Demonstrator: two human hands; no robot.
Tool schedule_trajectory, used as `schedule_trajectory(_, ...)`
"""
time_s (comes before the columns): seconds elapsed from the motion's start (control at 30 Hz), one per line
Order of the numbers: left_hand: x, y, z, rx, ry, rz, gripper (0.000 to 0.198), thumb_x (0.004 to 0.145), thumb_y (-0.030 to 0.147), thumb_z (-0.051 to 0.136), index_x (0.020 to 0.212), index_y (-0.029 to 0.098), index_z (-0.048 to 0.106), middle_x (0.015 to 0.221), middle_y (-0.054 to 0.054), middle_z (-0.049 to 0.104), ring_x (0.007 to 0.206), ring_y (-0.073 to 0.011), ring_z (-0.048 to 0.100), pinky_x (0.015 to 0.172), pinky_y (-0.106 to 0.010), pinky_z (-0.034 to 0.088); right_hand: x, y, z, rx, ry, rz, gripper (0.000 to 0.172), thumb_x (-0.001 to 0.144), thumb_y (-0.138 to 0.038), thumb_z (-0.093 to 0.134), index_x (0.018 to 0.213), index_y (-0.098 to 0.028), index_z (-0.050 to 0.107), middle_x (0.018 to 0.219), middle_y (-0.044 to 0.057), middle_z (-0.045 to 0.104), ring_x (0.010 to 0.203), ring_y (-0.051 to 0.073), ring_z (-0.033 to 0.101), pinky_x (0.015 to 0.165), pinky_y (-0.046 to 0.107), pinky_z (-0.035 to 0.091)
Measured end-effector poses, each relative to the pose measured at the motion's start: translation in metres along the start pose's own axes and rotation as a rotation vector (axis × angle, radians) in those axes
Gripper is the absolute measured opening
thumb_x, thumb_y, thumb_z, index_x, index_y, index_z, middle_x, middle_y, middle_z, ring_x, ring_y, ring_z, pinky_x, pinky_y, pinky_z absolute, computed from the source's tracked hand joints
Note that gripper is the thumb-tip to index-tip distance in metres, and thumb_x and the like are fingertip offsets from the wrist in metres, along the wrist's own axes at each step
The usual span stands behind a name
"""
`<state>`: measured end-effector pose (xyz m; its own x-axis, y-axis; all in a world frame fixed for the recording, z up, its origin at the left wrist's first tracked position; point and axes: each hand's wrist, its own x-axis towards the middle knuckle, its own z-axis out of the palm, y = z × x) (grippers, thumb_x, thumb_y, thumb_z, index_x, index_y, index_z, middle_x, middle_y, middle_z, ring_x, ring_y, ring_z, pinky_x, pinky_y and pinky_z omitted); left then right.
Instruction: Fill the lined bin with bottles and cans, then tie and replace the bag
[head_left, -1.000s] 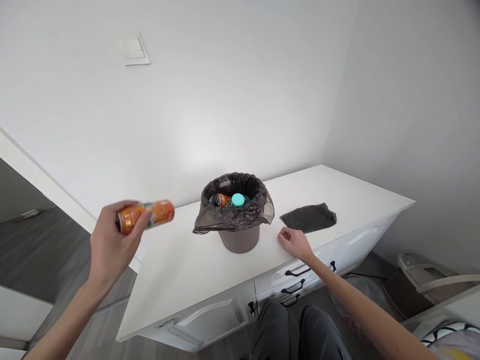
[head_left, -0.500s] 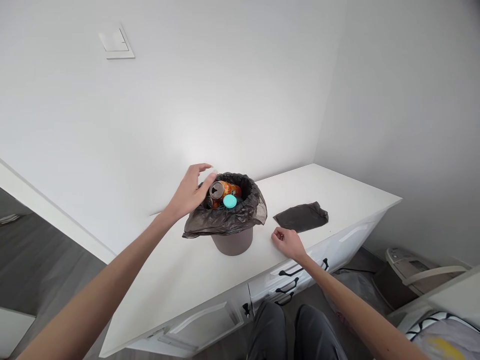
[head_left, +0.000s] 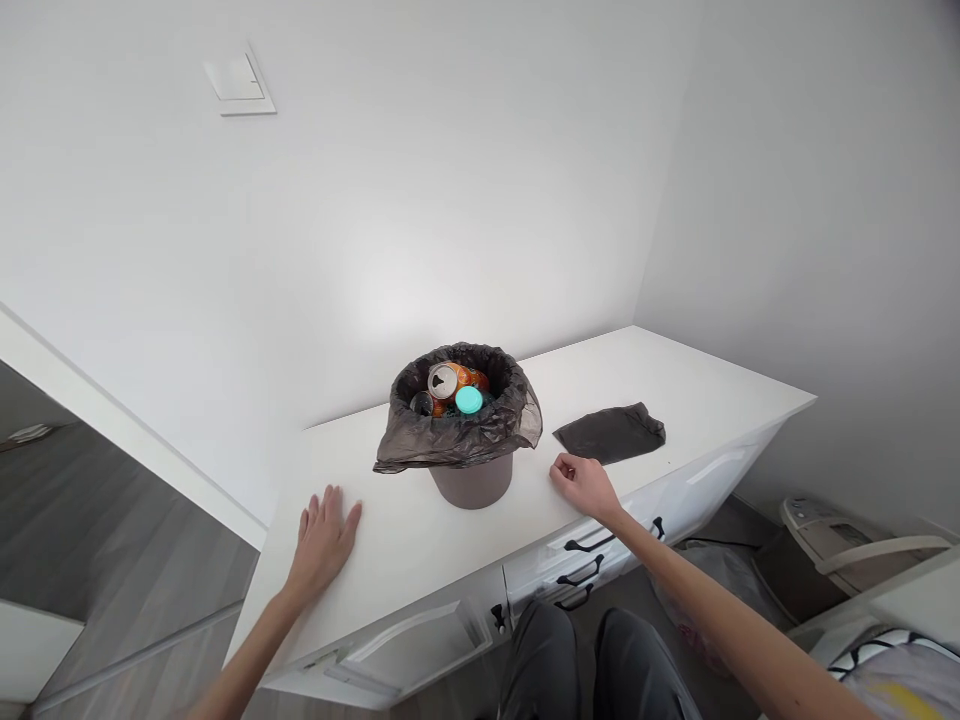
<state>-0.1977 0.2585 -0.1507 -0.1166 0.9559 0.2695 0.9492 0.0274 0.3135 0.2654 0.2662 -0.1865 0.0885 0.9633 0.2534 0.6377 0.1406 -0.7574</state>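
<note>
Head view: bin [head_left: 472, 486], cans [head_left: 444, 381] piled inside (could spill if knocked); left hand [head_left: 324, 540] splayed, empty; right hand [head_left: 589, 486] clenched, nothing showing.

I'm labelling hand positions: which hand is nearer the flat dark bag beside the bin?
Right: the right hand is beside the flat dark bag, near its left end; the left hand is on the counter, left of the bin.

White cabinet top [head_left: 405, 540] beneath a lined bin [head_left: 472, 485], dark folded bag [head_left: 611, 433], left hand [head_left: 322, 540] and right hand [head_left: 589, 485]
</note>
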Motion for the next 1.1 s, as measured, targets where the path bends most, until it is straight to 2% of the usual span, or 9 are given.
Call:
schedule_trajectory(0.07, -0.014, -0.019, 0.009, 0.093, -0.024, -0.009, 0.076, 0.101, 0.058, 0.033, 0.157, 0.009, 0.046, 0.166, -0.020, 0.043, 0.158, -0.0384, 0.031, 0.128, -0.060, 0.025, -0.002, -0.006, -0.003, 0.004, -0.021, -0.003, 0.023, 0.081, -0.038, 0.047, 0.063, -0.024, 0.050, 0.059, 0.001, 0.059, 0.058, 0.018, 0.054, 0.060, 0.027, 0.035)
schedule_trajectory(0.13, -0.021, -0.027, 0.012, 0.162, -0.031, 0.003, 0.073, 0.102, 0.054, 0.032, 0.157, 0.009, 0.047, 0.166, -0.019, 0.043, 0.158, -0.0361, 0.032, 0.128, -0.058, 0.027, -0.003, -0.008, -0.004, 0.002, -0.046, -0.006, 0.025, 0.081, -0.040, 0.046, 0.063, -0.024, 0.050, 0.059, 0.001, 0.058, 0.058, 0.018, 0.054, 0.060, 0.028, 0.036)
schedule_trajectory(0.47, -0.023, -0.030, 0.020, 0.280, -0.058, 0.021, 0.073, 0.105, 0.049, 0.027, 0.161, 0.004, 0.041, 0.170, -0.015, 0.035, 0.161, -0.0352, 0.026, 0.130, -0.055, 0.025, -0.006, 0.016, 0.008, -0.033, -0.050, 0.019, 0.026, 0.084, -0.041, 0.048, 0.066, -0.024, 0.053, 0.061, -0.001, 0.055, 0.061, 0.018, 0.052, 0.063, 0.028, 0.036)
schedule_trajectory(0.87, -0.023, -0.037, 0.026, 0.260, -0.016, 0.052, 0.070, 0.105, 0.049, 0.029, 0.160, 0.007, 0.044, 0.169, -0.016, 0.038, 0.160, -0.0354, 0.029, 0.129, -0.055, 0.026, -0.006, 0.018, 0.010, -0.019, -0.031, 0.006, 0.025, 0.084, -0.040, 0.049, 0.066, -0.024, 0.054, 0.060, 0.000, 0.057, 0.061, 0.018, 0.053, 0.062, 0.029, 0.036)
schedule_trajectory(1.1, -0.024, -0.034, 0.024, 0.266, -0.034, 0.041, 0.073, 0.105, 0.051, 0.025, 0.160, 0.006, 0.042, 0.170, -0.015, 0.036, 0.161, -0.0349, 0.026, 0.130, -0.054, 0.024, -0.005, 0.019, 0.009, -0.018, -0.055, 0.022, 0.026, 0.086, -0.040, 0.050, 0.067, -0.024, 0.054, 0.062, 0.000, 0.057, 0.062, 0.018, 0.053, 0.063, 0.029, 0.036)
